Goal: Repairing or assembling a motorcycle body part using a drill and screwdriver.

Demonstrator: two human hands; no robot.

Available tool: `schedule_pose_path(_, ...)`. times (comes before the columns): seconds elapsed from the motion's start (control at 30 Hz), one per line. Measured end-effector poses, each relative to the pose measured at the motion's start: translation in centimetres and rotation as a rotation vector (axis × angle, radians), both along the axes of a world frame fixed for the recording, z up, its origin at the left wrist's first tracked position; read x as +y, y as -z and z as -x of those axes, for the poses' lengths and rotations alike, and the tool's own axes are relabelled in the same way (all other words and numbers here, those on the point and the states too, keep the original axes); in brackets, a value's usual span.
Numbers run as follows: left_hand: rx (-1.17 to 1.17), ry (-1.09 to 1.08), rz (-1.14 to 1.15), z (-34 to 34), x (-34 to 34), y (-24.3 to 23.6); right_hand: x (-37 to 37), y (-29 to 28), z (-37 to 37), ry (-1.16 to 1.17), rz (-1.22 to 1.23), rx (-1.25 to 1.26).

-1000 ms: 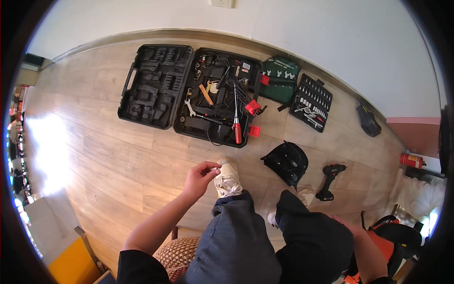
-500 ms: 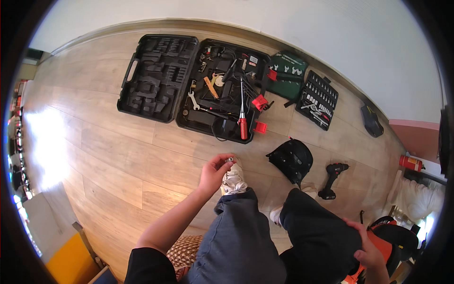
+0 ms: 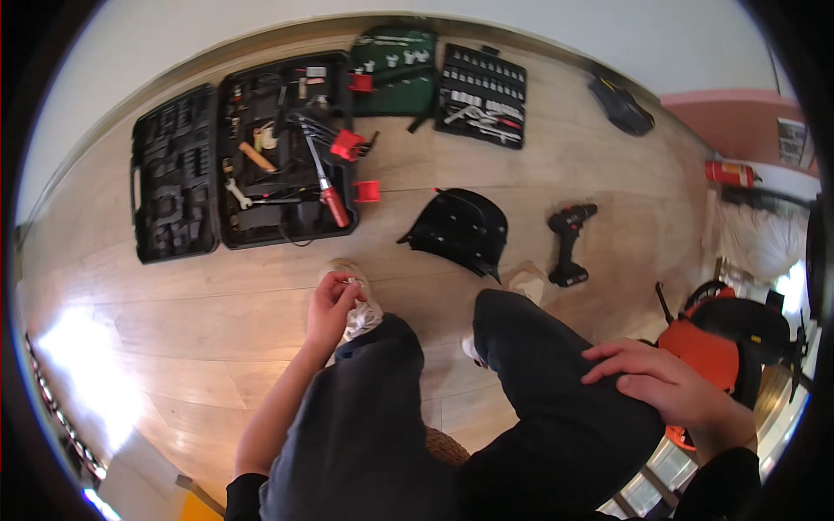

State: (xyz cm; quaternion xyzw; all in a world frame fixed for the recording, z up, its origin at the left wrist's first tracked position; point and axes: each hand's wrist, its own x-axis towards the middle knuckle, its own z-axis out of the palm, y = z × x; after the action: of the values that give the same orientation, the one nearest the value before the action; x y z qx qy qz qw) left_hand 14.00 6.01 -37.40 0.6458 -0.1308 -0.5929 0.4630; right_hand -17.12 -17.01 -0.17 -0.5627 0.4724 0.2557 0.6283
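My left hand (image 3: 336,301) is closed in a pinch above my left shoe (image 3: 361,316). Between its fingertips is a small silvery metal piece (image 3: 352,280), like a socket or nut, too small to make out fully. My right hand (image 3: 647,375) rests on my right trouser leg (image 3: 556,391), fingers stretched out and holding nothing. Ahead on the floor, a curved black plastic part (image 3: 460,227) lies between my feet and the tool cases. Right of it lies a black cordless drill (image 3: 567,243).
An opened black toolbox (image 3: 174,174) holds wrenches, cables and a red-handled screwdriver (image 3: 327,195). Beyond are a green tool pouch (image 3: 395,74), a socket set case (image 3: 480,91) and a dark object (image 3: 622,106) by the wall. An orange-and-black machine (image 3: 708,343) stands close on my right.
The view has swung right, so the floor items appear farther left. My right hand has slid up into fuller view on my leg. My left hand keeps its pinch.
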Motion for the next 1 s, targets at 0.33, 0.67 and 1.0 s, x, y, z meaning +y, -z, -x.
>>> schedule_pose_path(0.33,-0.088,0.243,0.048,2.7,-2.4,2.0,-0.1,1.8,2.6,-0.064,0.01,-0.078)
schedule_pose_path(0.67,0.0,0.285,0.032,2.8,-3.1,1.8,-1.0,3.2,2.7,0.103,-0.067,-0.07)
schedule_pose_path(1.0,-0.064,0.761,0.217,4.3,-7.8,-4.0,2.9,23.8,-2.9,-0.301,0.31,-0.44)
